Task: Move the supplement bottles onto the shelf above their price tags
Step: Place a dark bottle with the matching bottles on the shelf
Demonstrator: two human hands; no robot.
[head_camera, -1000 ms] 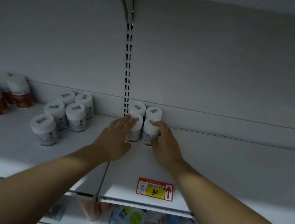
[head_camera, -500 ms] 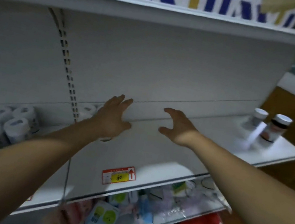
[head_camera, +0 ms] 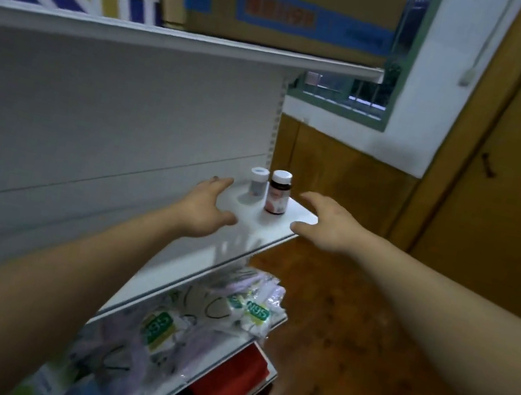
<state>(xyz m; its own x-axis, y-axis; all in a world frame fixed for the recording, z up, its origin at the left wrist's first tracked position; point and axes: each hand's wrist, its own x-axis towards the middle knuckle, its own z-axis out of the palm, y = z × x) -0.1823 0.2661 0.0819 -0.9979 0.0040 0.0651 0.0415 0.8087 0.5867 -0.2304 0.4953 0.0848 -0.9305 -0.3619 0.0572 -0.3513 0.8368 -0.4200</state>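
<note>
Two supplement bottles stand at the right end of the white shelf [head_camera: 293, 219]. One is a small white bottle [head_camera: 258, 182] with a white cap near the back panel. The other is a dark brown bottle [head_camera: 277, 197] with a white cap and a reddish label, just right of it. My left hand [head_camera: 206, 208] hovers to the left of the bottles, fingers spread, holding nothing. On the other side of the pair my right hand [head_camera: 324, 224] is also open, fingers loosely spread, over the shelf's right corner. Neither hand touches a bottle.
A cardboard box [head_camera: 279, 2] sits on the top shelf overhead. Bagged goods [head_camera: 234, 300] fill the shelf below, with red packs [head_camera: 229, 383] lower down. Wooden floor [head_camera: 363, 355], a brown door [head_camera: 520, 156] and a green-framed window [head_camera: 350, 94] lie to the right.
My view swung right, away from the white-capped bottles and the price tag. Both hands let go of those bottles and travelled right, now flanking the two bottles at the shelf's end.
</note>
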